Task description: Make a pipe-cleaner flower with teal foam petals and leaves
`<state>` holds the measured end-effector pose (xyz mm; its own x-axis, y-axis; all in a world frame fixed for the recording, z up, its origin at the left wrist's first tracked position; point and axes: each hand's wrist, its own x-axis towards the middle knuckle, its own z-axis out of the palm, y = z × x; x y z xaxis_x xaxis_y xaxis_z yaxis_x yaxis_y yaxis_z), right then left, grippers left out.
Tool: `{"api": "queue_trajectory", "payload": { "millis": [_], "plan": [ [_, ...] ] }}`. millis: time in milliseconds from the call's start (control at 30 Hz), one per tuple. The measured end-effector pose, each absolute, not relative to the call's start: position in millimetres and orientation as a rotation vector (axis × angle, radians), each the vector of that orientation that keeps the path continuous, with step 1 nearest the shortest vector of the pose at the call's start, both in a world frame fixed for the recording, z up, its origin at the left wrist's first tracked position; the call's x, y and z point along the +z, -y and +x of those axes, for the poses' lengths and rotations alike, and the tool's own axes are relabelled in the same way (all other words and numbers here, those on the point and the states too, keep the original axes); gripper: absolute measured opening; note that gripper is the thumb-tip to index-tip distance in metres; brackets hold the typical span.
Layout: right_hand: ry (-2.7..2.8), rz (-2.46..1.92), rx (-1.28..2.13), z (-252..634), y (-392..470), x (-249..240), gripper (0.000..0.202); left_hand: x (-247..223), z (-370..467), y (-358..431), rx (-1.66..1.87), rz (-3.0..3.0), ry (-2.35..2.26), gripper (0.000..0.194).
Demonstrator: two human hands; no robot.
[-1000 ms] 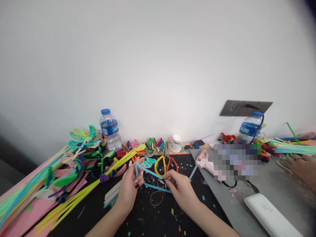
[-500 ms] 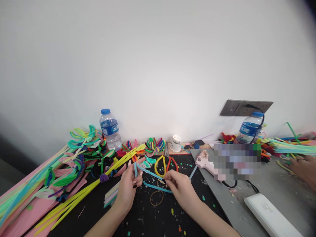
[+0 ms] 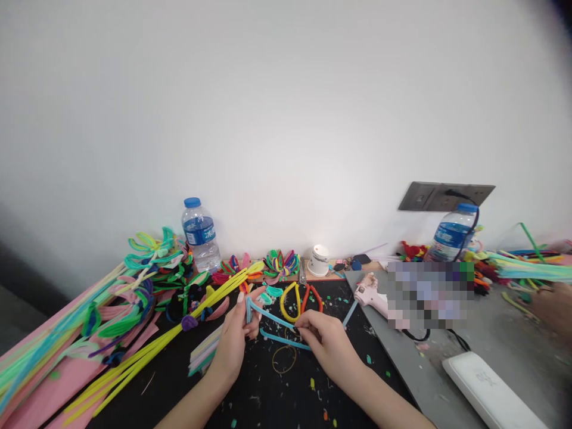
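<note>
A light-blue pipe cleaner [image 3: 272, 316] stretches between my two hands over the black mat [image 3: 268, 393]. My left hand [image 3: 235, 339] pinches its bent end, where it folds down sharply near the fingertips. Closed around the other part is my right hand [image 3: 324, 342], thumb and fingers pressed together. Another light-blue length [image 3: 281, 338] runs below and reaches the right hand; whether it is the same piece I cannot tell. Just beyond the fingers lie a yellow loop [image 3: 290, 304] and a red-orange loop [image 3: 311, 296]. A thin rubber band [image 3: 285, 360] rests below.
Yellow pipe cleaners [image 3: 165, 336] and a colourful pile [image 3: 134, 304] fill the left. Behind stand a water bottle [image 3: 199, 238] and a paper cup [image 3: 318, 261]. At right are a pink glue gun [image 3: 370, 295], a white power strip [image 3: 487, 387] and another person's hand [image 3: 556, 307].
My hands stay almost still, gripping the blue pipe cleaner; the left fingers shift slightly at the bend. The other person's hand at far right has moved a little.
</note>
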<state>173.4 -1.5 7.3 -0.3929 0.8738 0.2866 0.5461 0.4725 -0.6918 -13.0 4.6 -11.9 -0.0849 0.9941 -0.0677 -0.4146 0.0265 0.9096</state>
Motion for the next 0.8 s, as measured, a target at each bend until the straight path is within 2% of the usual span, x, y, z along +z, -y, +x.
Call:
{"api": "queue_trajectory", "payload": {
  "millis": [400,600,800],
  "plan": [
    [2.103,-1.159,0.654,173,1,8,0.015,-9,-16,-4,1.455,0.877,-1.011,0.049],
    [2.067,-1.151,0.654,174,1,9,0.015,-5,-13,0,1.334,0.975,-1.073,0.053],
    [2.013,-1.149,0.68,172,2,7,0.014,-4,-8,6,1.152,1.166,-1.147,0.042]
  ]
}}
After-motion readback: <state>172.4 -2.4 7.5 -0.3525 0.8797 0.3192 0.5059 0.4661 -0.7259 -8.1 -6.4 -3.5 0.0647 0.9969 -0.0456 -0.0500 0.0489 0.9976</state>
